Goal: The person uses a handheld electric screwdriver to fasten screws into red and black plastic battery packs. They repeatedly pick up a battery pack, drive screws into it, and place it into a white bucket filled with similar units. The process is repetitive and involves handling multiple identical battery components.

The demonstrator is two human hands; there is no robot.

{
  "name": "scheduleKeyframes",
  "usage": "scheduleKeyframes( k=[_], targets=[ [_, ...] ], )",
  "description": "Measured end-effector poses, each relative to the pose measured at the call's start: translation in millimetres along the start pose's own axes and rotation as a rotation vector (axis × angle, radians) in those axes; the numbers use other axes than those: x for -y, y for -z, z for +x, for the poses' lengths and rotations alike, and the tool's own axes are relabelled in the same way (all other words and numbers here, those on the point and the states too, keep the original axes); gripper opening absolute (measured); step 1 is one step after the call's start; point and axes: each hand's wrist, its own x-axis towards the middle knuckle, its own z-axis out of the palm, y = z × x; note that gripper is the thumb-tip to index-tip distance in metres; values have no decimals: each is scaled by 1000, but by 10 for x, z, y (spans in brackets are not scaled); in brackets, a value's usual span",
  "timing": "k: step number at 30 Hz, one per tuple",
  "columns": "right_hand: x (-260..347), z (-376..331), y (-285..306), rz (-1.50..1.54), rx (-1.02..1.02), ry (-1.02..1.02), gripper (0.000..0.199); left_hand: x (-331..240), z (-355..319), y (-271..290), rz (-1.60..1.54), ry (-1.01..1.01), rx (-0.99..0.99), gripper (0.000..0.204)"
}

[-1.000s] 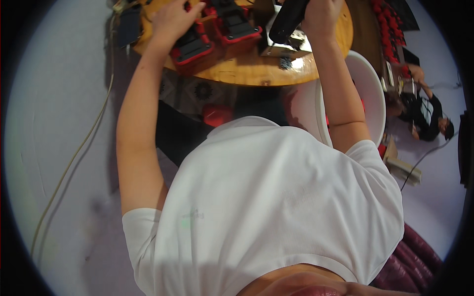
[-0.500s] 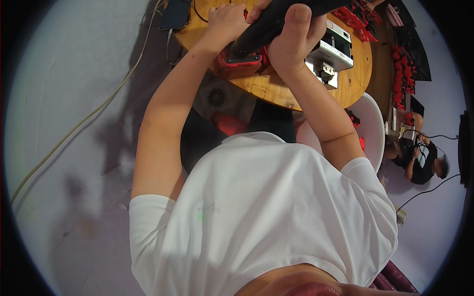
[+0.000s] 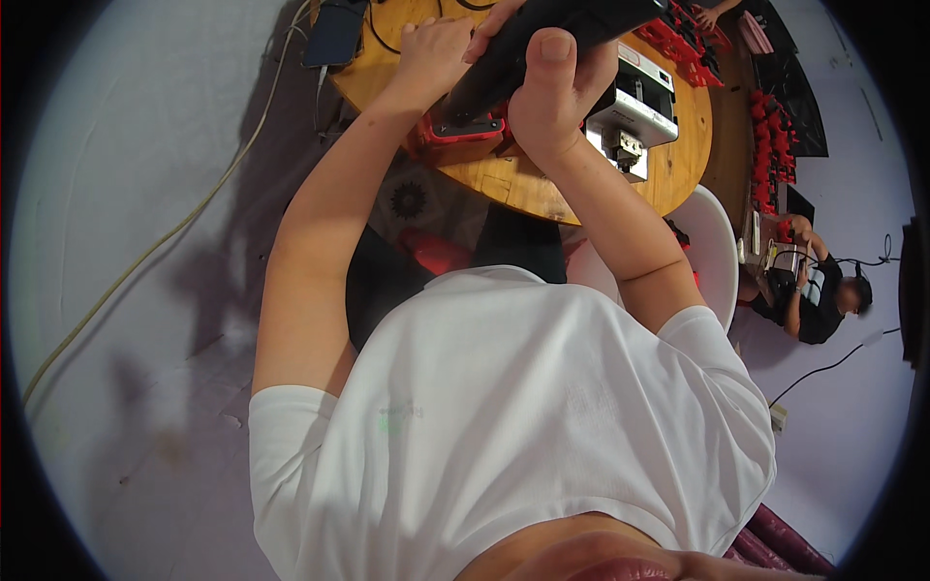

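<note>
My right hand (image 3: 559,92) grips a long, smooth black object (image 3: 572,44), its thumb along the near side and fingertips showing over the far edge. The object slants from lower left to upper right; its exact kind cannot be made out. My left hand (image 3: 436,53) is just left of it, fingers curled; what they hold, if anything, is hidden. Below the black object's lower end, a red case-like thing with a black top (image 3: 465,140) sits at the near edge of the round wooden table (image 3: 523,189).
A white and black machine (image 3: 639,107) stands on the table at right. A phone (image 3: 336,34) with a cable lies at upper left. Red parts (image 3: 678,44) lie farther back. A white chair (image 3: 717,257) is at right. A seated person (image 3: 819,295) works beyond.
The view has shifted slightly, so table and machine appear a little lower and further left. My right hand still grips the black object; its angle looks nearly the same.
</note>
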Motion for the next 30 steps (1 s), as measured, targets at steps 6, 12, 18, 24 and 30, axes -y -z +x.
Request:
scheduleKeyframes(
  k=[6,12,18,24,30],
  targets=[
    [-11,-24,-54,-56,103,64,51,-147,1,186,-50,-94,22,34],
    [-20,-89,-175,-144,33,-47,61,-102,6,222,-35,-66,9,36],
    [-122,182,-70,143,22,-320,35,-19,70,-8,-68,15,51,38],
    [115,449,288,60,51,-424,39,-187,25,187,113,-5,61,35],
    [304,302,591,535,66,-658,44,-271,48,240,84,126,146,33]
  ],
)
